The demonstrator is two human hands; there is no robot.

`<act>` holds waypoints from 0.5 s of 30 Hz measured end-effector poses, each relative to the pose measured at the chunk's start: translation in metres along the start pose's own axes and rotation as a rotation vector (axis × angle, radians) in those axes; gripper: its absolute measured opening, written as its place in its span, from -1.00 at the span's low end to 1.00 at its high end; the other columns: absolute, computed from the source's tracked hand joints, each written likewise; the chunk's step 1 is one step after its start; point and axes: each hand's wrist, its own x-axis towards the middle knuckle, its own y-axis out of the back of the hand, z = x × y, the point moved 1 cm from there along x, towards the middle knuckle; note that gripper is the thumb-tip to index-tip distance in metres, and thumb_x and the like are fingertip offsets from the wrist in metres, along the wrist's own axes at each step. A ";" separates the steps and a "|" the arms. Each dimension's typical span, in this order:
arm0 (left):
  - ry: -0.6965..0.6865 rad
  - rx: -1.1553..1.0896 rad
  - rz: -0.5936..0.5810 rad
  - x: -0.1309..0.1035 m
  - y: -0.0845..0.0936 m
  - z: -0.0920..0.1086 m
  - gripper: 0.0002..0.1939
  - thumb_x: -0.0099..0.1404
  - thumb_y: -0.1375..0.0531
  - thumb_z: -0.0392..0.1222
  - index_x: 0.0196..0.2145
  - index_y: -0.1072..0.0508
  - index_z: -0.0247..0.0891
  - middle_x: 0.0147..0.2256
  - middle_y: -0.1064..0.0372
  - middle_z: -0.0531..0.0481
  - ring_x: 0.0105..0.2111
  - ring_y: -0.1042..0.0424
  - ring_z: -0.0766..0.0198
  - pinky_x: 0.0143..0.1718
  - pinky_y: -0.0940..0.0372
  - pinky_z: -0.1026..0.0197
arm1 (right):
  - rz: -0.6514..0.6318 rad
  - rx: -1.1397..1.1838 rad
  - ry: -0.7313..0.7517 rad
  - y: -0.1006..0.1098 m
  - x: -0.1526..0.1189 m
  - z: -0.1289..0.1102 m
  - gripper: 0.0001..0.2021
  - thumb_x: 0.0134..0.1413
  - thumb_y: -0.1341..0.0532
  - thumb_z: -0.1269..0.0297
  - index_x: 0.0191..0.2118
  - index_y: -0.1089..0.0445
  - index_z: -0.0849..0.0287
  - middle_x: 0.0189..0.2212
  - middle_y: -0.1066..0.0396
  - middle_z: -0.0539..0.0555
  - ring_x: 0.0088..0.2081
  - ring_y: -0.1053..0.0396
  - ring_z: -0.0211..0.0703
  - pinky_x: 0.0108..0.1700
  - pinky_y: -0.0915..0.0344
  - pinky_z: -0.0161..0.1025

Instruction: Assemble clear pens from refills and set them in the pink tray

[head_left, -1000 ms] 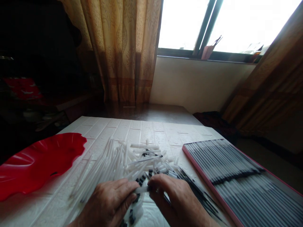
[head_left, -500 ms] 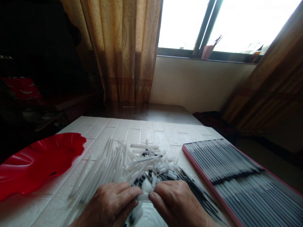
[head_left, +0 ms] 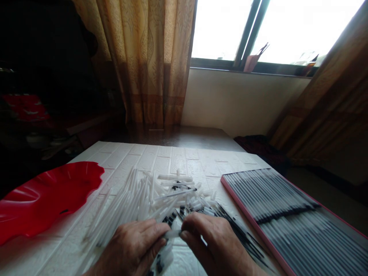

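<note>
Your right hand (head_left: pixel 215 237) has just arched up, its fingertips pinching the right end of the short translucent tube (head_left: pixel 173 233). Your left hand (head_left: pixel 132 241) stays closed on the other end. The tube sits between them over the tabletop (head_left: pixel 184 255), near black pieces (head_left: pixel 169 219), apparently still being worked.

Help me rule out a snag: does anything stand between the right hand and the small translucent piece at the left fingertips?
Nothing visible does. The translucent piece runs from the left hand up to the fingertips of the right hand. The black pieces lie just beyond it, not in between.
</note>
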 end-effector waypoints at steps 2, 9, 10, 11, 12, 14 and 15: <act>-0.021 0.010 0.006 0.002 0.001 0.002 -0.71 0.58 0.10 -0.08 -0.07 -0.38 -0.15 -0.38 -0.58 0.05 -0.44 -0.62 0.27 -0.40 -0.48 0.34 | 0.000 -0.066 0.002 -0.001 -0.001 0.001 -0.78 0.24 -0.10 0.36 -0.45 -0.33 0.12 -0.59 -0.44 -0.03 -0.57 -0.40 -0.26 -0.50 -0.14 -0.34; -0.041 0.057 0.054 0.005 0.003 0.004 -0.69 0.59 0.14 -0.06 -0.08 -0.36 -0.14 -0.39 -0.59 0.07 -0.45 -0.62 0.28 -0.41 -0.46 0.36 | -0.041 -0.078 -0.008 -0.003 -0.002 0.001 -0.80 0.27 -0.17 0.26 -0.40 -0.40 0.12 -0.55 -0.50 -0.02 -0.54 -0.47 -0.22 -0.48 -0.18 -0.34; -0.033 0.053 0.050 0.005 0.003 0.004 -0.69 0.59 0.14 -0.06 -0.08 -0.36 -0.14 -0.40 -0.59 0.08 -0.46 -0.62 0.29 -0.42 -0.46 0.36 | -0.044 -0.045 -0.006 -0.002 -0.001 0.000 -0.89 0.24 -0.20 0.26 -0.30 -0.42 0.13 -0.50 -0.53 -0.02 -0.52 -0.48 -0.22 -0.47 -0.20 -0.35; -0.024 0.046 0.042 0.005 0.003 0.004 -0.70 0.59 0.13 -0.07 -0.08 -0.36 -0.13 -0.41 -0.58 0.09 -0.47 -0.61 0.29 -0.43 -0.46 0.37 | -0.044 -0.014 -0.004 -0.001 -0.001 0.000 -0.91 0.21 -0.21 0.28 -0.21 -0.42 0.15 -0.45 -0.55 -0.01 -0.50 -0.49 -0.22 -0.45 -0.22 -0.35; -0.014 0.039 0.031 0.006 0.004 0.003 -0.70 0.59 0.13 -0.06 -0.08 -0.36 -0.13 -0.40 -0.58 0.09 -0.47 -0.61 0.30 -0.43 -0.46 0.37 | -0.043 0.009 -0.003 0.000 0.000 0.000 -0.87 0.19 -0.21 0.32 -0.15 -0.41 0.16 -0.42 -0.56 0.00 -0.49 -0.49 -0.22 -0.43 -0.23 -0.36; -0.010 0.037 0.028 0.005 0.004 0.003 -0.71 0.59 0.12 -0.07 -0.07 -0.36 -0.12 -0.38 -0.59 0.09 -0.44 -0.62 0.29 -0.41 -0.47 0.36 | -0.049 0.022 -0.001 0.000 -0.001 0.000 -0.86 0.17 -0.15 0.42 -0.16 -0.40 0.17 -0.41 -0.56 0.01 -0.46 -0.50 -0.22 -0.41 -0.24 -0.36; -0.011 0.043 0.029 0.005 0.004 0.002 -0.72 0.59 0.12 -0.07 -0.06 -0.35 -0.12 -0.36 -0.60 0.08 -0.42 -0.63 0.28 -0.39 -0.47 0.35 | -0.052 0.017 -0.005 0.000 -0.001 0.001 -0.86 0.18 -0.12 0.45 -0.20 -0.40 0.16 -0.42 -0.55 0.01 -0.44 -0.50 -0.22 -0.40 -0.24 -0.36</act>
